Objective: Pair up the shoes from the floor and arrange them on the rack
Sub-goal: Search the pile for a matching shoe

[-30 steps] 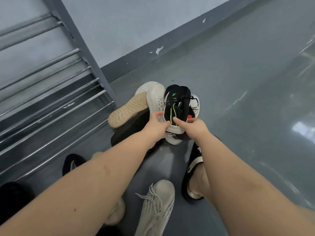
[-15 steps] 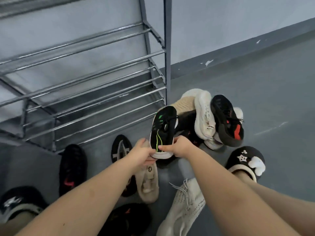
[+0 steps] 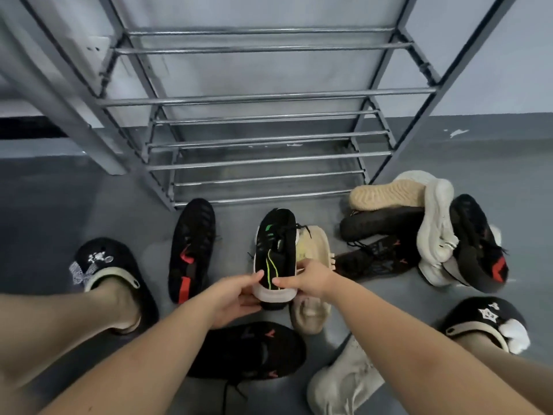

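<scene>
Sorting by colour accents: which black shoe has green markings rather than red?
The black sneaker gripped at its heel by both hands; its stripes are green.

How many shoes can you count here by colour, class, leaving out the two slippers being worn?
Black shoes on the floor: 5
Cream or white shoes on the floor: 4
Held black-and-green shoe: 1
Total: 10, though the pile on the right may hide more.

Open floor (image 3: 239, 217) fronts the rack (image 3: 263, 160); a shoe pile (image 3: 425, 232) crowds its right post.
</scene>
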